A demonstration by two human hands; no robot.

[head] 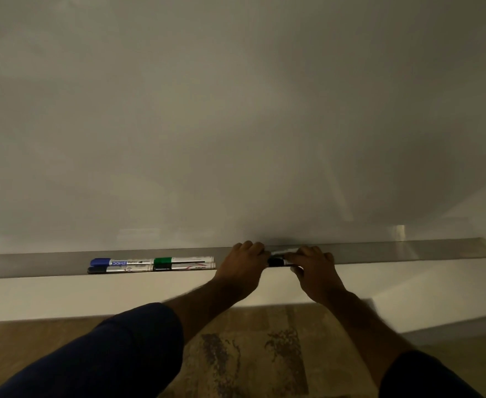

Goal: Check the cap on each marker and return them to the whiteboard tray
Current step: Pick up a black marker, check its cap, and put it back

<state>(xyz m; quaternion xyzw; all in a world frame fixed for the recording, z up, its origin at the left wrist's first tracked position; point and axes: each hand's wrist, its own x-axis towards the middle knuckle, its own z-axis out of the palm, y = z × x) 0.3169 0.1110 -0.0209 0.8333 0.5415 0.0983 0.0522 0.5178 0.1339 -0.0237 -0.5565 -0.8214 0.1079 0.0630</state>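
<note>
Black-capped, the marker (277,262) sat gripped between two hands at the tray's front edge, the left hand (243,267) curled round one end and the right hand (315,268) curled round the other, with only a short stretch of cap and barrel showing between them. Outward from there, the long metal whiteboard tray (408,251) held more markers to the left: a blue-capped marker (121,261) end to end with a green-capped marker (184,259), and dark-capped ones lying just in front of them, reflections perhaps; I could not tell.
</note>
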